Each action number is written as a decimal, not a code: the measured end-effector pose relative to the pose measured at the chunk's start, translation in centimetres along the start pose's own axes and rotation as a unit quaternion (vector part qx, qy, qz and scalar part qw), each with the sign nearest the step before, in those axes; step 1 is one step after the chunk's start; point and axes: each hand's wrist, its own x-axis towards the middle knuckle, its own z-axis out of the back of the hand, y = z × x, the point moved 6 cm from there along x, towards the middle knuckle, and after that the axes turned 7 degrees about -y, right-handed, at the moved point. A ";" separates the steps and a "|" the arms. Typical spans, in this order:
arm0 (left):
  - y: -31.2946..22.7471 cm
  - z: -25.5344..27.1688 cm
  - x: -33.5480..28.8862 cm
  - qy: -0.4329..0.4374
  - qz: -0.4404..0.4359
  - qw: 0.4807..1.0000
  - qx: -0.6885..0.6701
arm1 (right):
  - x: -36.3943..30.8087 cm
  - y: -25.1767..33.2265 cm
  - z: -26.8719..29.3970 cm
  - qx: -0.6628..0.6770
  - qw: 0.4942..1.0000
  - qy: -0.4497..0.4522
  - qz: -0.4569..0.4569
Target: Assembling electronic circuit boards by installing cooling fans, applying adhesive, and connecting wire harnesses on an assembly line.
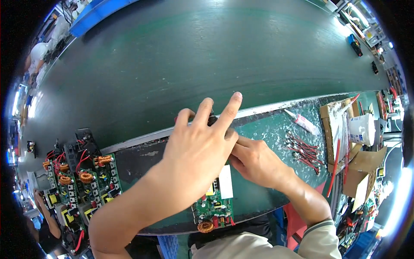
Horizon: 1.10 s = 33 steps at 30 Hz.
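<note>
My left hand (196, 144) spreads over the far end of a green circuit board (215, 208), its index and middle fingers stretched forward and apart. A small dark part (211, 119) shows between those fingers; the rest of it is hidden. My right hand (261, 164) meets it from the right, fingers bent and closed near my left thumb. Whatever those fingers pinch is covered. At the board's near end sits a copper-wound coil (205, 226), and a white rectangular piece (225, 181) lies along its right side.
Several similar boards (86, 181) crowd the left. On the right lie a tube with a nozzle (304, 122), red-wired leads (304, 151), a cardboard box (330, 129) and a white tub (361, 129). A metal edge strip (276, 106) crosses beyond my hands; a blue bin (97, 17) stands far left.
</note>
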 end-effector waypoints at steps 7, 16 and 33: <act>4.4 2.8 -1.4 -0.080 0.065 0.975 -0.199 | -0.3 -0.8 -0.2 -0.015 1.000 -0.011 0.019; 4.8 -2.2 -6.4 -0.166 0.201 0.822 -0.506 | -0.9 -1.2 -0.4 0.002 0.999 -0.041 0.013; 4.5 -4.1 -8.0 -0.336 0.204 0.760 -0.516 | 0.4 -1.4 -0.4 -0.037 0.993 -0.021 -0.111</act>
